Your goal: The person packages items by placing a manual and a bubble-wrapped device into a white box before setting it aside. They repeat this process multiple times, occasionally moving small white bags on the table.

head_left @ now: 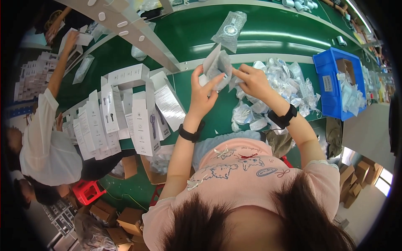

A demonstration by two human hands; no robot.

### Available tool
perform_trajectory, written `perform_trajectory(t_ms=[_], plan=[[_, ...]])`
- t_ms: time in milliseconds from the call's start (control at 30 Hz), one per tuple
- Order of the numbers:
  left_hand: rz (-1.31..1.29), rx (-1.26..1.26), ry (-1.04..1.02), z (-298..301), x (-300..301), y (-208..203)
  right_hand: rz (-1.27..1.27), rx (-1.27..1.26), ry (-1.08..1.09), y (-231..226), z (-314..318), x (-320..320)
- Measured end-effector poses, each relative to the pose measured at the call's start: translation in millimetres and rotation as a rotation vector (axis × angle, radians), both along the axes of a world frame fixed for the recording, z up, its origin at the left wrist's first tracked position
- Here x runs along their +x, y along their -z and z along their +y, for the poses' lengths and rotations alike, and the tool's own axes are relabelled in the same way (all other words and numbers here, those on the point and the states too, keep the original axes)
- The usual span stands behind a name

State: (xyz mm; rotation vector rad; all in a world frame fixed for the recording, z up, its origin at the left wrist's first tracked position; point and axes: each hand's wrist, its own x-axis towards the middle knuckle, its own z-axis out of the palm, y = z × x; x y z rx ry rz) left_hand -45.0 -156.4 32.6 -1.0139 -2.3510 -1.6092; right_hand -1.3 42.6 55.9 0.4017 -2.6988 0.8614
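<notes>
My left hand [204, 91] is closed around a small white box [211, 60], its flap standing up, over the green bench. A clear plastic bag [225, 62] sticks out at the box's opening; what it holds is hard to make out. From the right, my right hand [253, 82] reaches in, fingers bent together on a bit of clear plastic beside the box. A pile of clear plastic packets [284, 79] lies just right of that hand. To the left of my left hand stand several white printed cartons [142, 121] with open tops.
A blue bin [331, 90] with packets stands at the right. A bagged item [230, 31] lies on the far belt. A metal post [138, 35] rises at the left. Beside me, a person in a white top [48, 138] handles a box; a red stool [88, 191] is below.
</notes>
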Motion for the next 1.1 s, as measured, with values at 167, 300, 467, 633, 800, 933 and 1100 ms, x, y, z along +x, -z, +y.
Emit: perform_trajectory(t_ms=[167,300,467,633,800,933,1100], plan=[[0.024,-0.067,-0.063,-5.1,0.1,7.4,-0.064,-0.127,0.274,2.0,15.1,-10.8],[0.041,-0.15,-0.136,2.0,-4.4,-8.4,-0.071,-0.01,0.108,1.6,25.2,-5.6],[-0.152,-0.134,-0.297,1.3,-11.8,-11.3,0.04,-0.369,0.169,-34.6,21.9,-14.8],[-0.34,-0.082,-0.327,-3.1,-29.3,-8.0,0.117,-0.022,-0.47,-50.8,-3.3,-33.3],[-0.494,-0.021,-0.273,-5.3,-34.8,-3.9,0.206,0.25,-0.578,-35.4,-25.3,-53.9],[-0.456,0.071,-0.297,0.0,-30.5,0.3,0.214,0.245,-0.578,-46.2,-13.4,-40.1],[-0.388,0.06,-0.308,4.0,-26.2,-6.0,-0.46,0.681,-0.601,-28.8,-36.1,-34.6]])
